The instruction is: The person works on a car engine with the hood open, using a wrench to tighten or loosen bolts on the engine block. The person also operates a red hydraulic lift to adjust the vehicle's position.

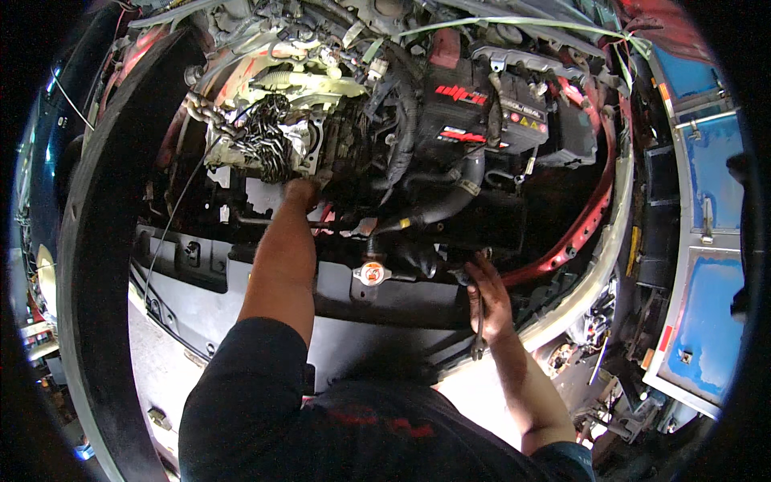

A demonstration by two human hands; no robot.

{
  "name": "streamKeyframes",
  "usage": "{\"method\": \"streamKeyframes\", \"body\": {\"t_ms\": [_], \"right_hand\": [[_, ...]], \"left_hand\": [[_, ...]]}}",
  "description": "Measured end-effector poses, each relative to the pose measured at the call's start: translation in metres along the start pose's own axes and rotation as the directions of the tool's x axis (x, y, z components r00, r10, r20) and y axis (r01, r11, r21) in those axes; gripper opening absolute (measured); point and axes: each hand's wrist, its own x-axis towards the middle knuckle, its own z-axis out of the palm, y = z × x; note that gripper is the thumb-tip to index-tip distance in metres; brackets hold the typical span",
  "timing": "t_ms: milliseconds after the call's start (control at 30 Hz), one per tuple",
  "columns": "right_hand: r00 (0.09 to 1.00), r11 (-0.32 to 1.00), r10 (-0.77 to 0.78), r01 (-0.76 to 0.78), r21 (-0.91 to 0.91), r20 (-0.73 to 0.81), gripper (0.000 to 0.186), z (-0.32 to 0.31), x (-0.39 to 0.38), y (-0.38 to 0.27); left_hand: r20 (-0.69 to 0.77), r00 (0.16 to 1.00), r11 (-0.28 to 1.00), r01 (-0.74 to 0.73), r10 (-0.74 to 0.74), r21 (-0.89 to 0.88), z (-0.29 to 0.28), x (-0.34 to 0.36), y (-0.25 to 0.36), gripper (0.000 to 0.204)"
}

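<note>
My left arm reaches down into a car's engine bay, and my left hand is beside the engine, just below a heap of dark chain. Its fingers are hidden among the parts. Over the front right of the bay, my right hand is closed on a dark metal wrench, whose end points down toward me. Between my hands sits a radiator cap with an orange and white label, on the radiator's upper edge. A black hose curves behind it.
A black battery with red lettering stands at the back right. A thick dark beam runs along the left. The red body rail borders the bay on the right, with a blue metal cabinet beyond it.
</note>
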Motion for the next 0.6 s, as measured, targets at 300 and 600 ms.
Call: {"method": "streamKeyframes", "body": {"t_ms": [300, 600], "right_hand": [[0.999, 0.986, -0.009, 0.015, -0.167, 0.037, 0.030, 0.018, -0.003, -0.008], [0.997, 0.946, -0.039, 0.056, -0.318, 0.060, 0.033, 0.043, -0.010, -0.023]], "left_hand": [[0.020, 0.991, 0.499, 0.085, -0.134, -0.863, -0.093, -0.059, -0.060, 0.025], [-0.583, 0.748, 0.926, 0.112, -0.318, -0.361, -0.131, -0.056, -0.005, 0.037]]}}
